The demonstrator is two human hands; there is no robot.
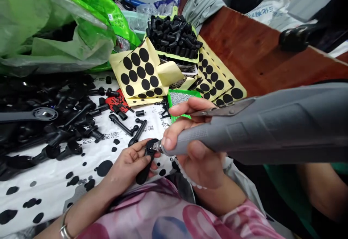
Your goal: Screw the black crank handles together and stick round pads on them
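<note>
Just above pink patterned clothing [152, 215], the left hand [132, 163] pinches a black plastic piece [143, 173]; the right hand [202, 168] wraps around a gray power driver [244, 123], its tip at the piece's round end. Beyond lie loose black parts [78, 115], a green tray [170, 103] and yellow sheets [140, 70].

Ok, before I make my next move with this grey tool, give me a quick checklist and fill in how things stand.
1. Left hand holding the black part: ok.
2. Right hand around the tool: ok.
3. Tip lined up at the part's round end: ok.
4. Screw seated straight under the tip: cannot tell, too small to see.
5. Left fingers well away from the tip: not ok, they're close beside it.
6. Silver bits in the green tray: ok.
</note>
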